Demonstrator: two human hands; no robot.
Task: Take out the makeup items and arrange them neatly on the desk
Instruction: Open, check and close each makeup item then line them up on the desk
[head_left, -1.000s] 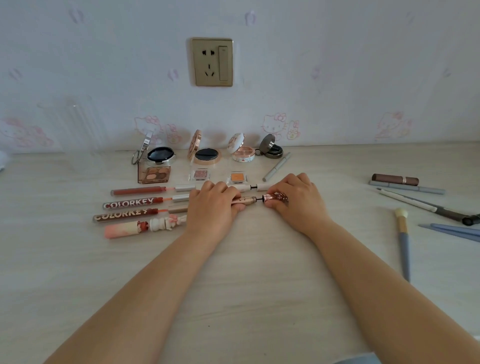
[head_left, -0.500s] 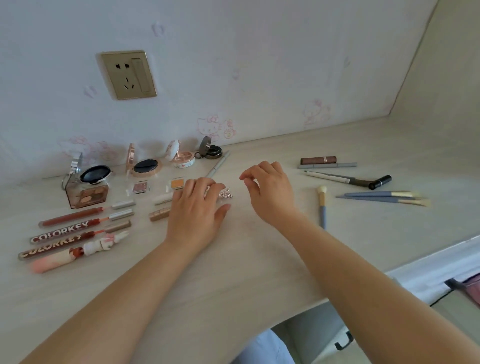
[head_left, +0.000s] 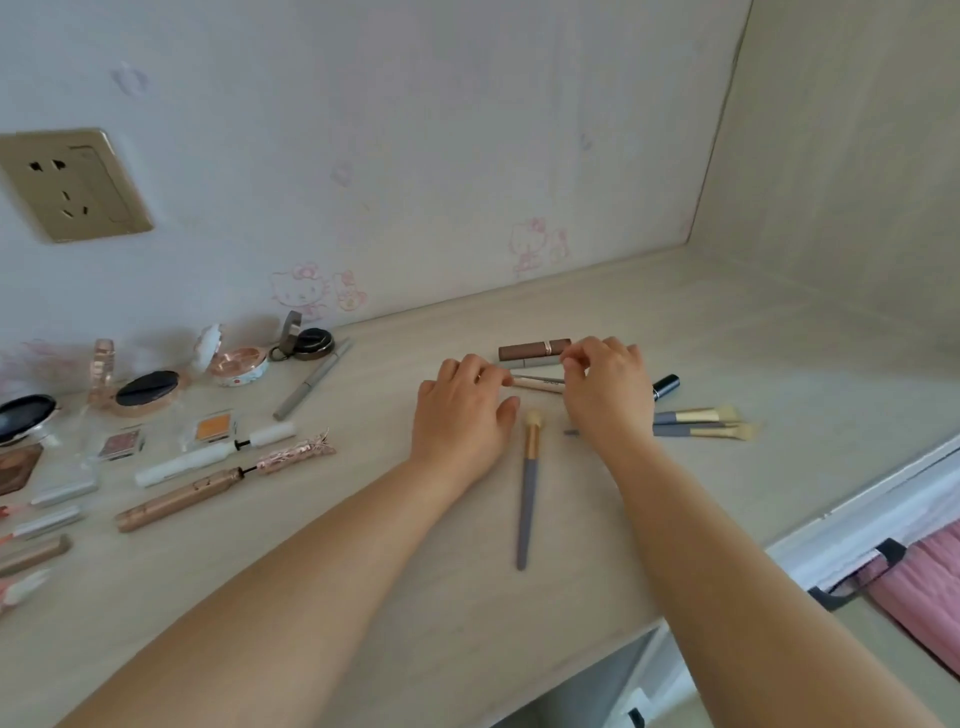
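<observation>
Cream-coloured pen-like makeup stick (head_left: 537, 384) lies on the pale wood-grain desk (head_left: 467, 597), just in front of a brown lipstick tube (head_left: 532, 349). Left hand (head_left: 462, 410) pinches its near end with curled fingertips; right hand (head_left: 608, 389) curls over its far end, though whether those fingers actually grip it cannot be told. A black cap (head_left: 666, 386) shows beyond the right hand. One grey-handled brush (head_left: 527, 488) lies between the forearms, bristles toward the hands; two more brushes (head_left: 701, 422) lie side by side right of the right wrist. Farther left are a rose-gold tube (head_left: 182, 498), a white tube (head_left: 213, 454), small eyeshadow pans (head_left: 213, 426) and open compacts (head_left: 236, 361) near the wall. A wall socket (head_left: 67, 184) sits above.
</observation>
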